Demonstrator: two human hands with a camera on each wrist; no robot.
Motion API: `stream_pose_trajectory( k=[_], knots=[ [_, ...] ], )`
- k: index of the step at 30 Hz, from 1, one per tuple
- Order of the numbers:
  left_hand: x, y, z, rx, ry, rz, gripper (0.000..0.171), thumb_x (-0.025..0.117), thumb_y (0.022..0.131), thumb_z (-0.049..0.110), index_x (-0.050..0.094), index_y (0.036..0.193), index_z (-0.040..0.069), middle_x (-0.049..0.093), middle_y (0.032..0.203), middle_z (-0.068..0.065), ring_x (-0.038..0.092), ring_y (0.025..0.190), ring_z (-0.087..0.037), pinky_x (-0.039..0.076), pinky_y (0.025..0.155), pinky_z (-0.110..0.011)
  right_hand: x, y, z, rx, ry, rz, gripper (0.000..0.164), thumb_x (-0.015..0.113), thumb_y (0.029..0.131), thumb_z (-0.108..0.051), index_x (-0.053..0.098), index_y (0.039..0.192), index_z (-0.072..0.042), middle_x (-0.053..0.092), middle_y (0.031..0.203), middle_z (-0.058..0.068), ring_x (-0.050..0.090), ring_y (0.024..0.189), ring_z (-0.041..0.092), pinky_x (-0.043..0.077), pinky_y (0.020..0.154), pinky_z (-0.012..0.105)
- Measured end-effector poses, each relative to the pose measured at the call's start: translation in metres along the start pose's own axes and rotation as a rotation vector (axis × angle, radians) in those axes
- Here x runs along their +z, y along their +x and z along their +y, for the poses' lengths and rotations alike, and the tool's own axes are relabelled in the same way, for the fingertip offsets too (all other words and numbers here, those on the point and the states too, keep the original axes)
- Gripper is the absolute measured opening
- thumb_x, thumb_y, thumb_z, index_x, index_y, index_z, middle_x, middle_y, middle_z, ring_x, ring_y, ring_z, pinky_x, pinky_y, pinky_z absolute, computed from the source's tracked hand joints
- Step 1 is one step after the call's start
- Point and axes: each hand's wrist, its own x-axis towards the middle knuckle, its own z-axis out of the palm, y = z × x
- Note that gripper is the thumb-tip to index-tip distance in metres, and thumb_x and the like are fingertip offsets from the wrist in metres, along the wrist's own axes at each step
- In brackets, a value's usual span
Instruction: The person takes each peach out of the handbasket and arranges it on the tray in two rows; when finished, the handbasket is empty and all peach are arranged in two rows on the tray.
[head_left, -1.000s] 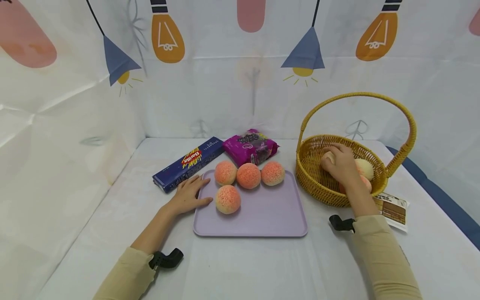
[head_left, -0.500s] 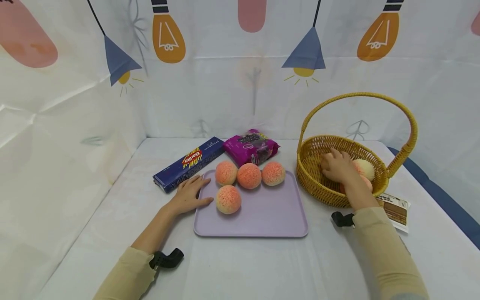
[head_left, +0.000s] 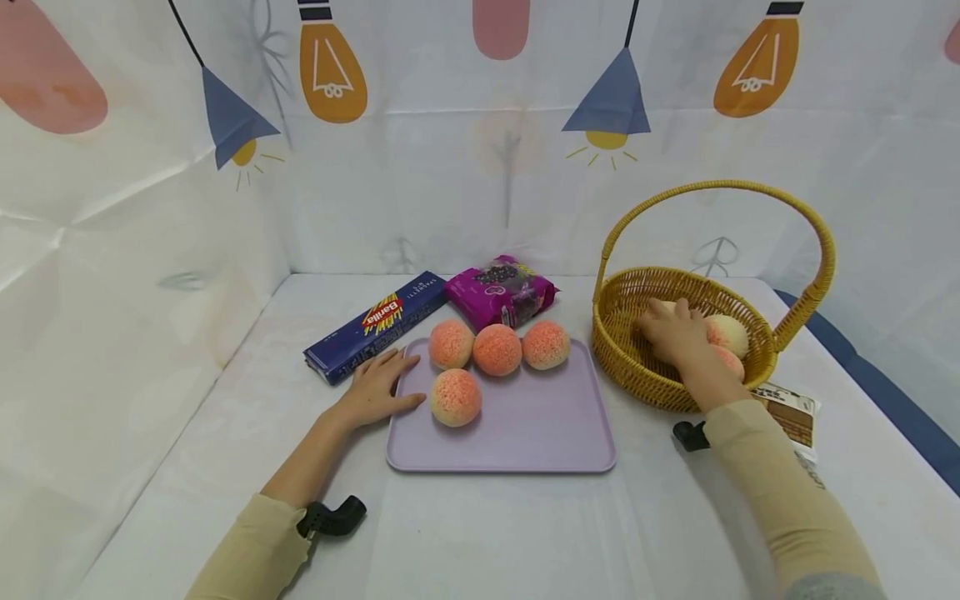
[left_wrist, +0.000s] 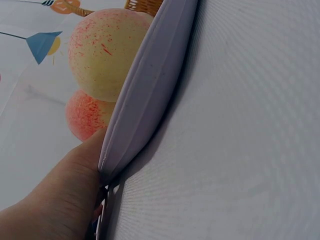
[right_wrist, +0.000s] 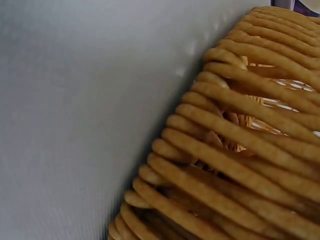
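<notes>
My left hand (head_left: 371, 393) rests with spread fingers on the left rim of a lilac tray (head_left: 540, 429). In the left wrist view its thumb (left_wrist: 65, 187) lies along the tray's edge. Several pink-and-cream peaches sit on the tray: a row along the back and one peach (head_left: 456, 398) in front. My right hand (head_left: 678, 337) is down inside a wicker basket (head_left: 630, 379), its fingers over a pale peach (head_left: 667, 306) that shows between them. Beside it in the basket lie more peaches (head_left: 727, 335). Woven basket wall (right_wrist: 240, 140) mostly hides that hand in the right wrist view.
A blue spaghetti box (head_left: 375, 325) lies behind the left hand. Behind the tray is a purple snack bag (head_left: 502, 292). A brown-and-white packet (head_left: 787, 414) lies partly under the right forearm, by the basket. The basket's tall handle (head_left: 720, 185) arches over it.
My right hand has sunk lower into the basket with the pale peach and shifted slightly, showing more of the peaches beside it. The left hand and tray have stayed put.
</notes>
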Motion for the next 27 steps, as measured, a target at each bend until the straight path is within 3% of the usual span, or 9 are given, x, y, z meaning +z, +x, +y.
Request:
stream_pose_trajectory(
  k=[6,14,17,23,27],
  knots=[
    [0.0009,0.0007,-0.0012,0.004,0.005,0.007,0.075,0.059,0.08,0.054,0.041,0.138,0.01,0.035,0.142,-0.019,0.021,0.133,-0.036,0.01,0.102,-0.057,0.0,0.0016,-0.0008,-0.008,-0.023,0.018,0.019,0.058,0.084,-0.002,0.06,0.101,-0.011,0.039,0.121,0.019,0.033,0.101,0.058,0.036,0.072,0.066],
    [0.0,0.0013,-0.0008,0.011,0.003,0.005,0.075,0.059,0.08,0.053,0.041,0.138,0.01,0.035,0.142,-0.019,0.021,0.134,-0.036,0.009,0.102,-0.057,0.0009,0.0036,-0.0001,0.029,0.043,0.029,0.021,0.046,0.092,-0.01,0.06,0.108,-0.012,0.038,0.127,0.019,0.031,0.104,0.059,0.035,0.067,0.07],
    [0.0,0.0019,-0.0014,0.008,0.008,0.005,0.074,0.059,0.08,0.053,0.041,0.138,0.01,0.034,0.142,-0.018,0.02,0.134,-0.035,0.009,0.103,-0.057,0.0015,0.0031,0.0011,0.039,0.097,0.112,0.026,0.045,0.092,-0.014,0.057,0.115,-0.013,0.037,0.13,0.017,0.032,0.103,0.06,0.037,0.065,0.068],
    [0.0009,0.0014,-0.0017,0.009,0.012,0.009,0.075,0.059,0.08,0.053,0.041,0.138,0.009,0.034,0.142,-0.021,0.021,0.133,-0.037,0.011,0.102,-0.057,0.0041,-0.0001,0.0018,-0.037,0.135,0.414,0.031,0.06,0.083,-0.015,0.056,0.113,-0.008,0.047,0.122,0.019,0.042,0.087,0.058,0.043,0.053,0.06],
    [0.0005,0.0009,-0.0004,0.009,0.003,0.01,0.075,0.059,0.08,0.053,0.041,0.138,0.009,0.034,0.142,-0.021,0.021,0.133,-0.037,0.01,0.102,-0.057,0.002,-0.0009,0.0002,-0.061,0.151,0.486,0.036,0.062,0.081,-0.013,0.056,0.115,-0.004,0.048,0.122,0.021,0.044,0.089,0.057,0.043,0.06,0.06]
  ],
)
